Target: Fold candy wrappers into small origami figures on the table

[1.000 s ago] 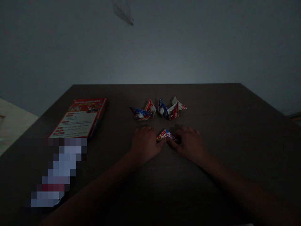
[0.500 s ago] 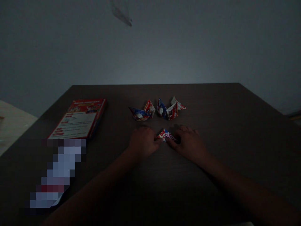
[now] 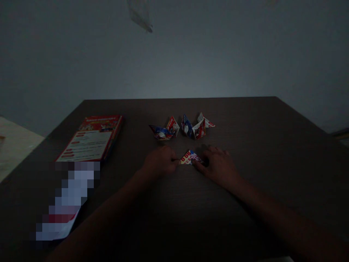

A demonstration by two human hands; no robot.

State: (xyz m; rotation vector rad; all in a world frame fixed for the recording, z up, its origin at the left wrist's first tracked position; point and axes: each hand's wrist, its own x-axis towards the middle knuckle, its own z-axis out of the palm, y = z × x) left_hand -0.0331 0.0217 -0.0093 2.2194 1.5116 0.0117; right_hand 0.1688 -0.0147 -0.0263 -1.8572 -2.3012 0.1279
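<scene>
A small triangle of folded paper [image 3: 189, 158], printed in red, white and blue, lies on the table between my hands. My left hand [image 3: 160, 161] is closed at its left corner, thumb and fingers pinched together there. At its right corner, my right hand [image 3: 219, 162] presses with the thumb, the other fingers curled behind on the tabletop. Just beyond my hands stand folded paper shapes with pointed ends: a red and blue one [image 3: 165, 131] on the left and a blue, red and white one [image 3: 198, 129] on the right.
A stack of red-bordered printed booklets or sheets [image 3: 89, 140] lies at the left of the dark wooden table [image 3: 245, 120]. Nearer me on that side is a pale, blurred-out item [image 3: 71, 196]. Behind the table's far edge rises a grey wall [image 3: 218, 54].
My left hand has shifted slightly left and its thumb has drawn in, so more of the paper's left side shows. My right hand stays about where it was.
</scene>
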